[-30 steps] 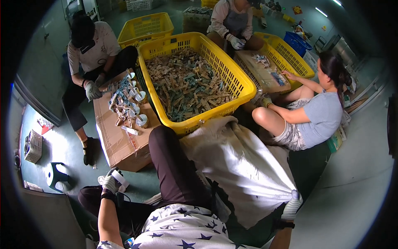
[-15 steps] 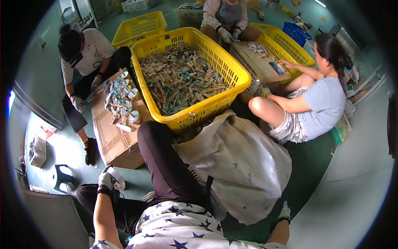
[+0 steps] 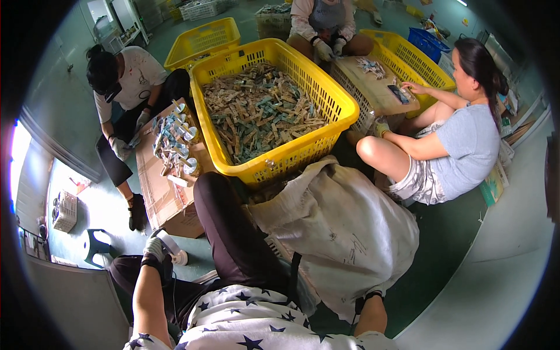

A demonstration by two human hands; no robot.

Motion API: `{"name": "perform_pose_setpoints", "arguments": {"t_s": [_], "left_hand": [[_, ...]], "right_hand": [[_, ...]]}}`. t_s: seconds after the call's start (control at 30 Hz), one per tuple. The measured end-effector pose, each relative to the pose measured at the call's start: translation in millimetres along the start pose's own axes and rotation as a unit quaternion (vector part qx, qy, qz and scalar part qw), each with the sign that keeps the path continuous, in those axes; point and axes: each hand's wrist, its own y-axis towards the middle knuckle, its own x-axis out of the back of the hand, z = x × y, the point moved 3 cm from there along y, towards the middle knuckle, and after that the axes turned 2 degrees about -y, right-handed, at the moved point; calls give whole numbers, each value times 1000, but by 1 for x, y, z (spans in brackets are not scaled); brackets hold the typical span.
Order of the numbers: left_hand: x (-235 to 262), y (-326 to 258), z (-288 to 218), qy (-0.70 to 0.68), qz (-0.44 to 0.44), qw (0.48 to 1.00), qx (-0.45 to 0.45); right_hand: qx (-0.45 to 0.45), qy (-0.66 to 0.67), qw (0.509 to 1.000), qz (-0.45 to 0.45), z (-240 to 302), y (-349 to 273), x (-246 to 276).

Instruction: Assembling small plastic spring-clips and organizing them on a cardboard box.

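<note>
My left hand (image 3: 154,249), in a whitish glove, is closed at the lower left beside my knee. It grips a white object (image 3: 169,241) with a curved band and a round end; its kind is unclear. At the lower right my right hand (image 3: 374,290), also gloved, is against the edge of a large white woven sack (image 3: 356,233). Its fingers are mostly hidden. The sack lies to the right of my raised knee, in front of a big yellow basket (image 3: 274,169) heaped with small flat brown and greenish pieces (image 3: 262,111).
A cardboard box (image 3: 163,201) on the left bears small pieces and several round clear-and-gold items (image 3: 190,165). One person (image 3: 134,76) sits behind it. Another (image 3: 466,137) sits at right by a board (image 3: 379,96) with a phone (image 3: 398,94); a third (image 3: 322,23) sits beyond. A green stool (image 3: 96,245) stands left.
My right hand has moved left and up from beside the sack to its edge. My left hand still holds the white object, which has tilted slightly. The view has shifted a little.
</note>
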Motion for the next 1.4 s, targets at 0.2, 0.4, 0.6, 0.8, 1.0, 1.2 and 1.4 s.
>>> {"name": "perform_pose_setpoints", "arguments": {"t_s": [0.2,0.4,0.6,0.8,1.0,1.2,1.4], "left_hand": [[-26,14,-82,-370,-116,890,241],[-9,-32,-196,-543,-202,735,352],[16,-33,-180,62,-1,984,169],[27,-51,-165,145,-33,981,127],[24,-45,-173,8,-71,974,215],[34,-72,-186,-149,-125,931,309],[11,-36,-198,-307,-108,880,345]], "right_hand": [[11,127,992,-7,10,50,43],[166,-343,907,-180,52,117,97],[137,-307,941,-47,47,157,53],[37,29,993,104,15,143,-2],[172,30,985,5,53,92,51],[-33,125,986,106,109,52,35],[39,281,927,244,58,49,49]]}}
